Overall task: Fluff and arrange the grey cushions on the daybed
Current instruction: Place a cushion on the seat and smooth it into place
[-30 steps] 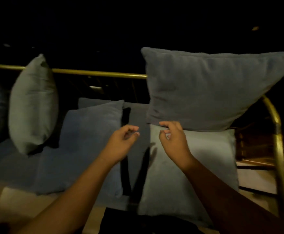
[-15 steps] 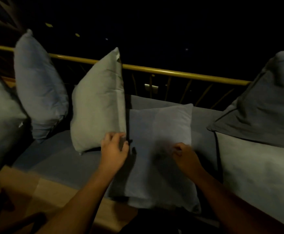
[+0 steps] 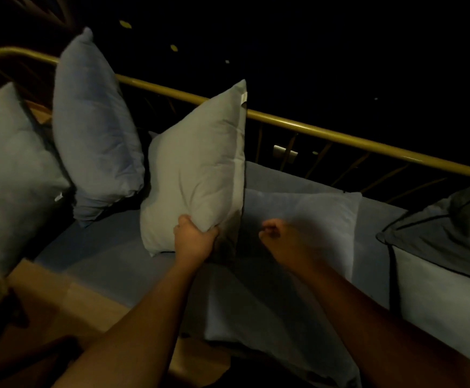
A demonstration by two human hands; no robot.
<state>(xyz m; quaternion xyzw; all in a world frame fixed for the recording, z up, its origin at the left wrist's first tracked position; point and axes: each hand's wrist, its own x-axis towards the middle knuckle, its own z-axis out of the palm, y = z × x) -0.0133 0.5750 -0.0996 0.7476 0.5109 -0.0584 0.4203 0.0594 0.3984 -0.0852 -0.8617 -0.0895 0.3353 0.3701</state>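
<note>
Left hand (image 3: 193,242) at frame centre, fingers clamped on the lower edge of a pale grey cushion (image 3: 200,169), plump, softly creased, standing on edge against the brass-coloured tubular rail (image 3: 340,137). Right hand (image 3: 280,239) curled into a loose fist, blurred, over a flat blue-grey cushion (image 3: 306,219) lying on the daybed mattress (image 3: 99,242). Small white tag at the pale cushion's top corner, unreadable. Two more puffy cushions propped at upper left.

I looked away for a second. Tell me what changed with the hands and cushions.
The left hand has gripped the lower edge of the pale upright cushion. The right hand has curled into a loose fist over the flat blue cushion, holding nothing. The cushions themselves lie as before.
</note>
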